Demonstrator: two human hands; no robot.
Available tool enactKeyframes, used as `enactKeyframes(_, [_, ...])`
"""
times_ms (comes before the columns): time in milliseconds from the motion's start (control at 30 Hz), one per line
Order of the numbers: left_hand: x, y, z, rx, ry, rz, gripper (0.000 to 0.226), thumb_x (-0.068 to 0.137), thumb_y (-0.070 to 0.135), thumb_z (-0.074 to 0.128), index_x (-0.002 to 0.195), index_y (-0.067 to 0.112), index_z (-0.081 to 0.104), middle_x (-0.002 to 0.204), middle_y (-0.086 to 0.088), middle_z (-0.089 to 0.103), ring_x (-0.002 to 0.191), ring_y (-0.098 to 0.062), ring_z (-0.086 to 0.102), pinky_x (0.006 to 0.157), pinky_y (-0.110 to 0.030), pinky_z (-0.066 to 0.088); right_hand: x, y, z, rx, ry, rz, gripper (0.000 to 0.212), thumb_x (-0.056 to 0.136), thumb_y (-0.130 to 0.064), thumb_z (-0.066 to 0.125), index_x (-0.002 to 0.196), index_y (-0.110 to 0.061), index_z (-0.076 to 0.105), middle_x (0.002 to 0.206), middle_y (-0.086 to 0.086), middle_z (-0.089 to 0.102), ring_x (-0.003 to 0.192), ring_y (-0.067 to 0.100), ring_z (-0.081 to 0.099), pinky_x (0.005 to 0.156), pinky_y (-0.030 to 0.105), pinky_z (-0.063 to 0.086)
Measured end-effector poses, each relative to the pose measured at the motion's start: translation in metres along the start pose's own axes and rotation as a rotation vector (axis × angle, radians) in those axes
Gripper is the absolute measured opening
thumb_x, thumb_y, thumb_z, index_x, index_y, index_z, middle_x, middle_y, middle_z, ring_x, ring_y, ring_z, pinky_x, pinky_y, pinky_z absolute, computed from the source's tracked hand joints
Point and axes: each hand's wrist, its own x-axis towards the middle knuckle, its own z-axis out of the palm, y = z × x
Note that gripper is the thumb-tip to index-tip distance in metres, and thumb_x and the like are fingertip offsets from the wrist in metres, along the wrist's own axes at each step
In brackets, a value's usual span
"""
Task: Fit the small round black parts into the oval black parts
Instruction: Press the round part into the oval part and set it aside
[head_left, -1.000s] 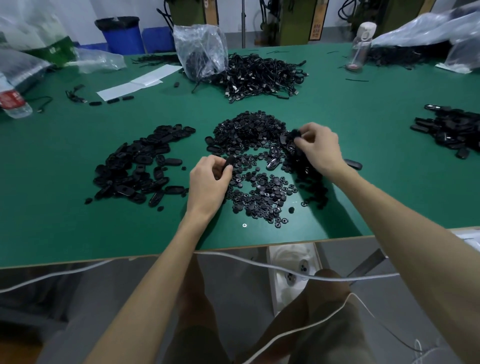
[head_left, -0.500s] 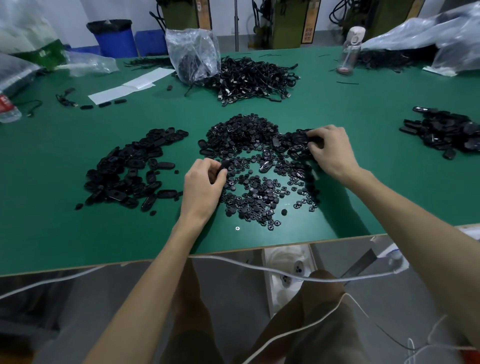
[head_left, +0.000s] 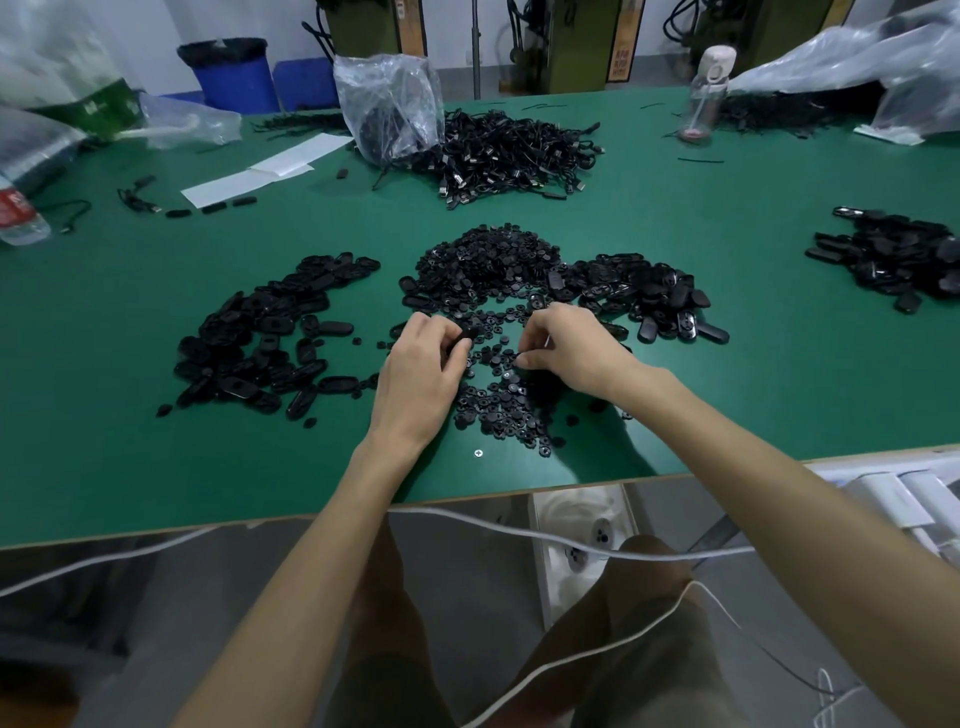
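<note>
While both my hands work over the green worktop (head_left: 156, 467), findings are as follows.
Left hand (head_left: 418, 371): grip pinched on one oval black part (head_left: 466, 332), above the round parts.
Right hand (head_left: 569, 348): fingertips pressed together on something small and dark; what it is, I cannot tell.
Small round black parts (head_left: 498, 410): one heap between and beyond my hands, too many to count.
Oval heaps: three, at left (head_left: 270, 332), right (head_left: 644, 296), far right (head_left: 893, 254).
Surroundings: cable pile (head_left: 509, 156), plastic bag (head_left: 389, 104), one drink bottle (head_left: 706, 93), paper sheets (head_left: 260, 169).
Obstructions: my right hand hides some round parts.
</note>
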Motion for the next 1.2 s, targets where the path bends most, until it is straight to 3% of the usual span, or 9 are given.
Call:
enactKeyframes(167, [0.000,0.001,-0.001,-0.043,-0.004,0.020,0.011,0.103,0.025,0.063,0.096,0.016,0.063,0.093,0.005,0.053,0.079,-0.014,0.053,0.077,-0.038,0.051,-0.001,0.003,0.005,0.077,0.052,0.029,0.007,0.092,-0.018,0.077,0.095,-0.016,0.071,0.084,-0.007,0.063,0.077,0.013,0.058,0.068,0.027,0.046])
enactKeyframes(333, [0.000,0.001,-0.003,-0.062,-0.001,0.045,0.009,0.102,0.025,0.065,0.097,0.017,0.065,0.094,0.004,0.055,0.080,-0.015,0.056,0.078,-0.041,0.054,-0.003,0.007,0.009,0.222,0.180,0.039,0.008,0.091,-0.012,0.077,0.096,-0.017,0.073,0.085,-0.009,0.065,0.078,0.005,0.059,0.067,0.006,0.040])
enactKeyframes(433, [0.000,0.001,-0.003,-0.073,-0.003,0.057,0.009,0.101,0.024,0.066,0.099,0.016,0.067,0.095,0.004,0.056,0.081,-0.015,0.058,0.078,-0.040,0.054,-0.005,0.007,0.010,0.278,0.226,0.035,0.008,0.092,-0.010,0.077,0.096,-0.016,0.075,0.086,-0.009,0.069,0.078,-0.001,0.060,0.067,0.001,0.041])
enactKeyframes(600, [0.001,0.000,-0.004,-0.102,0.027,0.062,0.010,0.101,0.027,0.066,0.098,0.017,0.067,0.094,0.005,0.058,0.081,-0.013,0.058,0.078,-0.033,0.052,-0.008,-0.003,0.009,0.582,0.326,0.061,0.006,0.096,-0.013,0.072,0.102,-0.012,0.074,0.081,-0.002,0.074,0.074,0.010,0.072,0.069,0.011,0.050])
enactKeyframes(733, [0.001,0.002,-0.005,-0.167,-0.003,0.055,0.008,0.103,0.023,0.064,0.100,0.016,0.068,0.086,0.003,0.063,0.073,-0.018,0.063,0.073,-0.035,0.053,-0.011,-0.017,0.016,0.899,0.226,0.069,0.008,0.096,-0.010,0.071,0.104,-0.011,0.075,0.084,0.001,0.077,0.083,0.011,0.075,0.067,0.017,0.052])
enactKeyframes(967, [0.002,0.001,-0.003,-0.249,-0.047,0.049,0.024,0.103,0.000,0.056,0.125,0.002,0.068,0.099,-0.007,0.058,0.062,-0.002,0.064,0.062,-0.013,0.050,-0.013,-0.018,0.036,1.216,0.214,0.051,0.023,0.086,-0.001,0.079,0.108,-0.004,0.075,0.099,0.010,0.074,0.095,0.021,0.070,0.081,0.029,0.056])
enactKeyframes(1033, [0.002,0.002,-0.003,-0.264,-0.050,0.039,0.028,0.102,-0.003,0.055,0.128,0.001,0.066,0.104,-0.007,0.057,0.066,-0.004,0.067,0.064,-0.013,0.053,-0.013,-0.016,0.039,1.261,0.219,0.038,0.025,0.087,-0.001,0.078,0.111,-0.001,0.073,0.097,0.009,0.076,0.096,0.023,0.073,0.080,0.029,0.057])
enactKeyframes(1200, [0.003,0.001,-0.005,-0.402,-0.055,-0.043,0.030,0.100,-0.002,0.060,0.129,0.006,0.065,0.111,-0.016,0.065,0.076,-0.017,0.074,0.071,-0.030,0.062,-0.013,-0.015,0.043,1.226,0.253,0.017,0.024,0.089,-0.003,0.077,0.112,0.000,0.073,0.091,0.004,0.077,0.088,0.016,0.074,0.075,0.022,0.055])
